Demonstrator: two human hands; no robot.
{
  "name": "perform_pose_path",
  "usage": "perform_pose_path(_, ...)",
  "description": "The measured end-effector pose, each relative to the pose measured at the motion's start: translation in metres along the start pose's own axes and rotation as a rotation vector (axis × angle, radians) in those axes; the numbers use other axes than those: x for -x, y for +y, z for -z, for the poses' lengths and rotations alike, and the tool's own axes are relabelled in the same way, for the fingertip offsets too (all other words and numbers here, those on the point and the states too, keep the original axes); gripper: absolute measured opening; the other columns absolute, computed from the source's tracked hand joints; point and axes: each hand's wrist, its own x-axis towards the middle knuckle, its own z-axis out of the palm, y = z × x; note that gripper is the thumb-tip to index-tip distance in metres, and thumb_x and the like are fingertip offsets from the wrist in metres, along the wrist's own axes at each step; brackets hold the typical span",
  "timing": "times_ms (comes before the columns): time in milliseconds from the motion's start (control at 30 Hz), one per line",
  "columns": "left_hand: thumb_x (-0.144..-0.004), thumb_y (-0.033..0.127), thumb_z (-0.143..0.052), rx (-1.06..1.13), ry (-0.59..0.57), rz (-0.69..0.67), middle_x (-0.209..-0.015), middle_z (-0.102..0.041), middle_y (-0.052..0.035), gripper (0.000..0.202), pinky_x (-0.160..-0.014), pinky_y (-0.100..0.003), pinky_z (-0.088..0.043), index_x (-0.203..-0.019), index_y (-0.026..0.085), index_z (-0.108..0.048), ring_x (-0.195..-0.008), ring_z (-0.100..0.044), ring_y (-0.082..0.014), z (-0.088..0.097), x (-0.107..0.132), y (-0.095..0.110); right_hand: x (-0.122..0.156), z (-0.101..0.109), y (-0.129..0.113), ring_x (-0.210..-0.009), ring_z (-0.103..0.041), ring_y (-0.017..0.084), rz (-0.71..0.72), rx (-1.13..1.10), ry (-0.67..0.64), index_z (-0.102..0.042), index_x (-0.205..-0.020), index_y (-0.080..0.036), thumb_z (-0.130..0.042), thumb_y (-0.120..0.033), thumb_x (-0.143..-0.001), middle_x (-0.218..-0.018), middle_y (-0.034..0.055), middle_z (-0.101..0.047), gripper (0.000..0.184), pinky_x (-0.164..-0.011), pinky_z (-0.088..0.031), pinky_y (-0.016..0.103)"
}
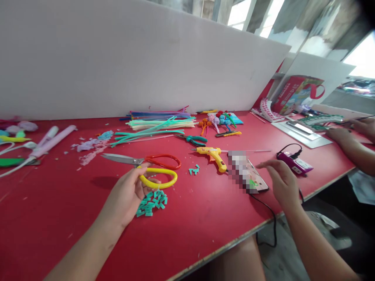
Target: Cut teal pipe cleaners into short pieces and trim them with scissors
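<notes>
My left hand grips a pair of scissors by its yellow handle loop. The other loop is red, and the blades point left above the table. Just beyond my fingers lies a pile of short teal pipe cleaner pieces; a few more pieces lie farther right. Beside the right edge of a phone, my right hand hovers with fingers stretched toward it and nothing visible in them. Part of the phone is blurred out. A yellow glue gun rests left of the phone.
Long pipe cleaners and teal-handled pliers lie toward the white partition. Fluffy scraps and a pink tool are on the left. A purple power bank sits right; another person's hands are beyond it.
</notes>
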Motion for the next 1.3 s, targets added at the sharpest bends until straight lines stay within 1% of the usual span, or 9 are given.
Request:
perform_pose_path(200,-0.064,0.014,-0.056,0.005,0.013,-0.005,-0.058,-0.058,0.0028,0.011,-0.043,-0.019,-0.047,-0.074,0.016,-0.059,-0.048,-0.057,-0.0105,0.0,0.0,0.001,-0.002,-0.01,0.006,-0.089,-0.054,0.019,0.06,0.006,-0.16,-0.051,-0.09,-0.021,-0.033,-0.028,-0.082,-0.09,0.0042,-0.063,0.021,-0.083,-0.037,0.037)
perform_pose_path(367,-0.065,0.015,-0.056,-0.012,0.012,-0.007,-0.063,-0.06,0.0018,0.014,-0.043,-0.018,-0.048,-0.078,0.016,-0.06,-0.052,-0.059,-0.0111,0.0,-0.001,-0.001,-0.004,-0.013,0.007,-0.109,-0.042,0.018,0.223,0.125,-0.338,-0.049,-0.102,-0.025,-0.03,-0.03,-0.083,-0.102,0.0015,-0.058,0.027,-0.1,-0.016,0.043)
perform_pose_path(467,-0.065,0.014,-0.055,-0.02,0.018,0.007,-0.063,-0.06,0.0017,0.014,-0.043,-0.019,-0.048,-0.078,0.017,-0.06,-0.053,-0.059,-0.0118,0.0,-0.002,-0.002,-0.009,-0.017,0.005,-0.116,-0.035,0.017,0.274,0.18,-0.44,-0.047,-0.108,-0.026,-0.03,-0.03,-0.084,-0.106,0.0007,-0.055,0.03,-0.101,-0.012,0.043)
perform_pose_path(533,-0.065,0.013,-0.055,-0.014,0.021,0.005,-0.063,-0.059,0.002,0.014,-0.043,-0.019,-0.048,-0.078,0.017,-0.06,-0.053,-0.059,-0.0118,0.001,-0.002,-0.002,-0.012,-0.019,0.004,-0.117,-0.033,0.016,0.293,0.197,-0.473,-0.047,-0.108,-0.026,-0.031,-0.03,-0.083,-0.105,-0.0002,-0.055,0.03,-0.102,-0.012,0.041)
perform_pose_path(633,-0.065,0.014,-0.056,-0.006,0.017,-0.011,-0.064,-0.058,0.0024,0.014,-0.044,-0.02,-0.049,-0.078,0.017,-0.06,-0.053,-0.059,-0.0115,0.003,-0.002,-0.001,-0.014,-0.018,0.003,-0.112,-0.039,0.016,0.28,0.174,-0.414,-0.049,-0.103,-0.026,-0.031,-0.031,-0.083,-0.101,0.0001,-0.057,0.027,-0.101,-0.014,0.04)
perform_pose_path(767,-0.066,0.014,-0.055,-0.01,0.01,-0.007,-0.064,-0.058,0.0026,0.014,-0.044,-0.02,-0.049,-0.079,0.017,-0.061,-0.051,-0.058,-0.0109,0.003,-0.002,0.0,-0.014,-0.012,0.004,-0.102,-0.046,0.019,0.156,0.106,-0.24,-0.048,-0.098,-0.024,-0.031,-0.033,-0.083,-0.102,0.0032,-0.058,0.024,-0.091,-0.028,0.04)
perform_pose_path(833,-0.066,0.014,-0.055,-0.005,0.018,-0.006,-0.065,-0.058,0.0023,0.014,-0.043,-0.02,-0.048,-0.079,0.017,-0.061,-0.051,-0.058,-0.0112,0.001,-0.001,0.0,-0.013,-0.01,0.005,-0.098,-0.048,0.02,0.103,0.094,-0.187,-0.047,-0.098,-0.023,-0.032,-0.035,-0.083,-0.102,0.0042,-0.057,0.024,-0.085,-0.032,0.038)
perform_pose_path(1200,-0.067,0.014,-0.054,-0.013,0.014,-0.007,-0.066,-0.058,0.0021,0.013,-0.043,-0.02,-0.049,-0.078,0.017,-0.061,-0.053,-0.059,-0.0118,0.001,-0.002,-0.001,-0.012,-0.008,0.017,-0.092,-0.052,0.019,0.034,0.118,-0.12,-0.045,-0.094,-0.021,-0.035,-0.036,-0.082,-0.096,0.0055,-0.058,0.022,-0.077,-0.036,0.033)
perform_pose_path(1300,-0.067,0.014,-0.054,-0.012,0.012,-0.01,-0.067,-0.058,0.0021,0.013,-0.043,-0.02,-0.049,-0.078,0.017,-0.061,-0.054,-0.059,-0.0119,0.001,-0.003,-0.001,-0.012,-0.005,0.021,-0.087,-0.053,0.021,0.025,0.258,-0.113,-0.043,-0.1,-0.021,-0.043,-0.043,-0.076,-0.093,0.0061,-0.059,0.033,-0.07,-0.038,0.032)
